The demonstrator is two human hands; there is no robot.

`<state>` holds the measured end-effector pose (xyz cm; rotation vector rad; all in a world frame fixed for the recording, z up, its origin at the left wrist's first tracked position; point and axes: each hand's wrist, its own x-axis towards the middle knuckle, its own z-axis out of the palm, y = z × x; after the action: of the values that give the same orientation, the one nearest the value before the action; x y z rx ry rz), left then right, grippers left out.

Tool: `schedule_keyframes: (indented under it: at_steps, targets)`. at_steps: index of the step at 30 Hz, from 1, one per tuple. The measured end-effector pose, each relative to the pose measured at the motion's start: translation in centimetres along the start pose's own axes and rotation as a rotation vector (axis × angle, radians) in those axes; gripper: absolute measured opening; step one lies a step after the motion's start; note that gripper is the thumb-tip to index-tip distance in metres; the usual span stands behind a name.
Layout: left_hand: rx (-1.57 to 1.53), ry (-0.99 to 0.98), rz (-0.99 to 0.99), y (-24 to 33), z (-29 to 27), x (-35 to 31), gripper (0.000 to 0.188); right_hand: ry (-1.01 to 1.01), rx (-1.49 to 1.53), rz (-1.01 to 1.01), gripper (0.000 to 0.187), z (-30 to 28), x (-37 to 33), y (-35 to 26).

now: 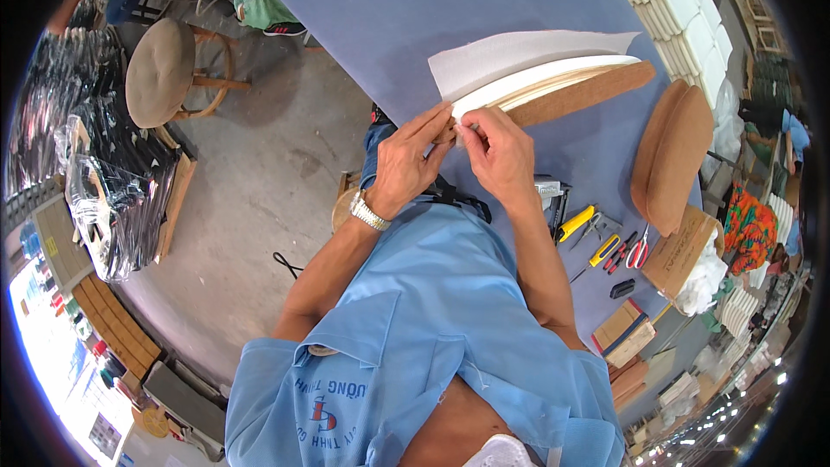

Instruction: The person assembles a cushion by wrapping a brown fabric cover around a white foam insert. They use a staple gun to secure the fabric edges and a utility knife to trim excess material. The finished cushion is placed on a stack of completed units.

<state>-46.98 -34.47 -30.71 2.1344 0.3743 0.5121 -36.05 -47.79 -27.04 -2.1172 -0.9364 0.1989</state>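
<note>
A long curved upholstered panel (575,97) lies on the blue-grey table, with brown fabric on its near side and a white padded edge. A loose pale cloth (519,60) spreads along its far side. Both my hands are at the panel's left end. My left hand (409,160) grips the corner, thumb and fingers closed on it. My right hand (500,158) pinches the edge material at the same end, close beside the left fingertips. What exactly sits between the fingertips is partly hidden.
Right of my right forearm lie a stapler-like metal tool (546,188), a yellow utility knife (576,223), a yellow-handled screwdriver (605,248) and red-handled scissors (638,252). Brown cushions (674,156) and a cardboard box (681,251) stand at the table's right edge. A round stool (162,72) is at left.
</note>
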Motion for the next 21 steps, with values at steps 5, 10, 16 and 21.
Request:
schedule_keyframes:
  at_steps: [5, 10, 16, 21]
  targets:
    - [-0.042, 0.089, 0.014, -0.2, 0.5, -0.1, 0.045, 0.141, 0.202, 0.054, 0.010, 1.7, -0.9, 0.6]
    - [-0.067, 0.090, 0.030, -0.8, 0.7, -0.2, 0.044, 0.179, 0.264, 0.050, 0.011, 2.2, -1.3, 1.6]
    - [-0.107, -0.010, 0.014, -0.8, -0.1, 0.7, 0.046, 0.206, 0.409, 0.022, 0.010, 2.5, -1.2, 2.2]
    - [-0.115, -0.026, -0.007, -1.0, 0.1, 0.7, 0.046, 0.214, 0.474, 0.011, 0.010, 3.1, -1.2, 3.1]
